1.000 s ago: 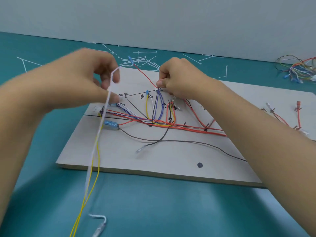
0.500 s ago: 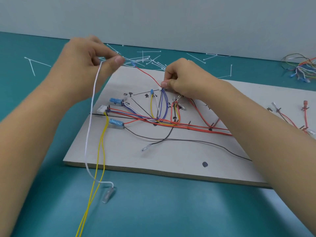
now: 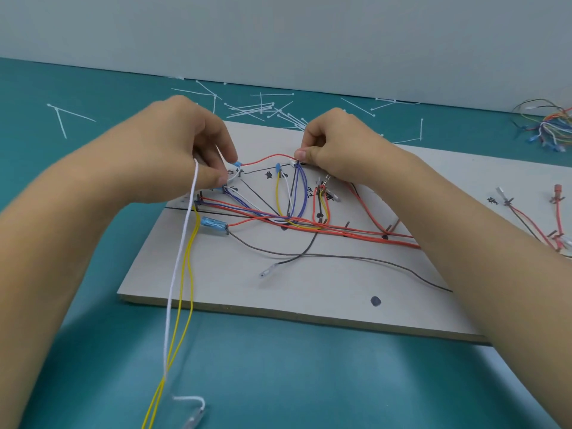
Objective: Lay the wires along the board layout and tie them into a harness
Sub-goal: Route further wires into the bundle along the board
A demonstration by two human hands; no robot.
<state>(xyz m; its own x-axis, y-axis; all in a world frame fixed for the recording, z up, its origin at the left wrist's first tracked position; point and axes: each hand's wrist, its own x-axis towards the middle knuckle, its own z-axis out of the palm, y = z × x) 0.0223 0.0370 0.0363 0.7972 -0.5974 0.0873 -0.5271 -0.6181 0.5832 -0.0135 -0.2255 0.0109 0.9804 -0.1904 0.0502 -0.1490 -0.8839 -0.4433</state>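
Routing about half done, tying not started as far as visible. Board [image 3: 309, 283] holds a red/blue/yellow trunk bundle [image 3: 309, 226] laid along its pegs at centre; no tie seen on it. Left hand [image 3: 182, 156], pinched closed at 10 o'clock of the board, has the white wire [image 3: 181, 261], which trails off the near edge beside two yellow wires [image 3: 188, 274]. Right hand [image 3: 334, 144], pinched at 12 o'clock, pins the red wire [image 3: 269, 157]. Two grey wires [image 3: 340, 258] lie loose. Cable ties [image 3: 260, 109] scattered beyond the board, too many to count. Spare wire pile [image 3: 548, 128] at 2 o'clock.
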